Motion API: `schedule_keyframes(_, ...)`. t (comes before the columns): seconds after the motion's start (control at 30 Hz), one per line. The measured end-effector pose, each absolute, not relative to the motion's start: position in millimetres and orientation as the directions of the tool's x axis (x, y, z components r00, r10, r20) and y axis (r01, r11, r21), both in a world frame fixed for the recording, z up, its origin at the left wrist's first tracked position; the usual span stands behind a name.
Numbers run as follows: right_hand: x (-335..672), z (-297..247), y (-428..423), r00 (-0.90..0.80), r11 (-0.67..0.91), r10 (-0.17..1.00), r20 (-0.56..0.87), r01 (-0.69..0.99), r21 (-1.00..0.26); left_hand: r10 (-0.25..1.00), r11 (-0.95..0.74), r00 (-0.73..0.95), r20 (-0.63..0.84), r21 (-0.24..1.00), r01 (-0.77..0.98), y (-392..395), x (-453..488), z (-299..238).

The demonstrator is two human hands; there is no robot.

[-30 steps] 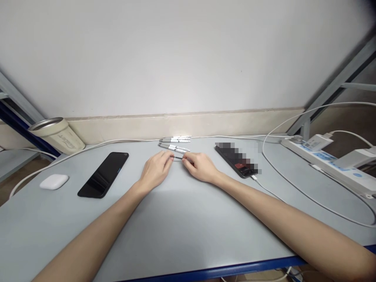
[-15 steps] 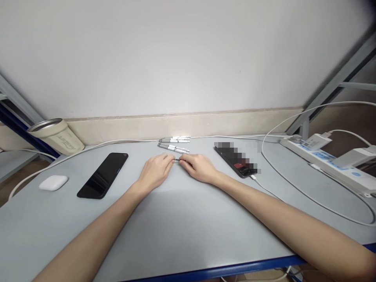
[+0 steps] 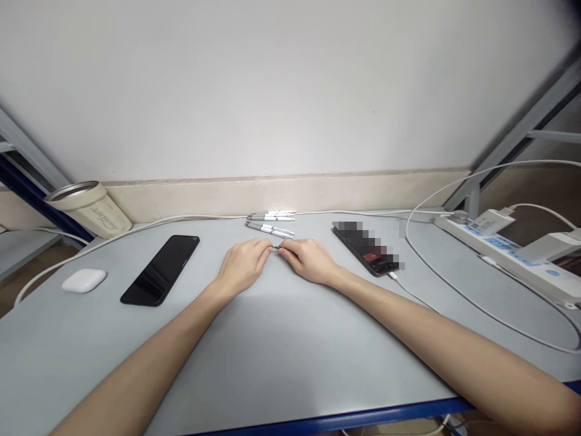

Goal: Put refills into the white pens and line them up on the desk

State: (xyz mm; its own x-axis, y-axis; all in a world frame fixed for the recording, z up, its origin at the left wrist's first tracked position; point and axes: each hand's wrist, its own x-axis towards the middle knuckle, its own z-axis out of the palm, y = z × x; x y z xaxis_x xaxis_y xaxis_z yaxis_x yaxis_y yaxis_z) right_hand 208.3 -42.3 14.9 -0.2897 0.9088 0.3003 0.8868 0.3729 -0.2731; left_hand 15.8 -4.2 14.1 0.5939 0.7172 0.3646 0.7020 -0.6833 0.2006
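In the head view, the left hand (image 3: 244, 263) and right hand (image 3: 311, 260) are nearer each other than 1.0 s ago, and a shorter stretch of the dark thin rod (image 3: 275, 247) shows between their fingertips. Against 0.5 s ago, the 2 hands look almost the same. Each hand is closed, its thumb and fingers pinching the rod; the remaining fingers are curled and partly hidden.

A cream cup (image 3: 102, 212) stands at the back left corner, its mouth visible, but its contents cannot be made out. The white case (image 3: 84, 280) near it is closed.

The rod is above the middle of the grey desk (image 3: 272, 357), just in front of the pens (image 3: 270, 229). Its long axis runs left to right; both ends are hidden in the fingers, so which way it points cannot be told. The pens lie in 2 groups, grey ends left, white ends right. A black phone (image 3: 160, 270) lies left of the hands, a cabled phone (image 3: 363, 248) right.
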Motion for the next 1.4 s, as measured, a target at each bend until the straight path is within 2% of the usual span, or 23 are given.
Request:
schedule_keyframes(0.27, 209.6, 11.5, -41.4, -0.156, 0.273, 0.928, 0.337, 0.902, -0.335, 0.818, -0.559, 0.425, 0.387, 0.360, 0.747, 0.5, 12.8, 13.7)
schedule_keyframes(0.4, 209.2, 11.9, -41.4, -0.160, 0.277, 0.928, 0.337, 0.901, -0.334, 0.824, -0.556, 0.420, 0.380, 0.402, 0.728, 1.0, 13.1, 13.9)
schedule_keyframes(0.9, 207.4, 12.4, -42.7, -0.178, 0.273, 0.936, 0.304, 0.911, -0.308, 0.791, -0.584, 0.430, 0.434, 0.329, 0.742, 0.7, 13.9, 9.1)
schedule_keyframes(1.4, 208.0, 11.4, -42.7, -0.177, 0.276, 0.932, 0.317, 0.913, -0.300, 0.786, -0.590, 0.426, 0.447, 0.339, 0.733, 0.4, 13.6, 9.3)
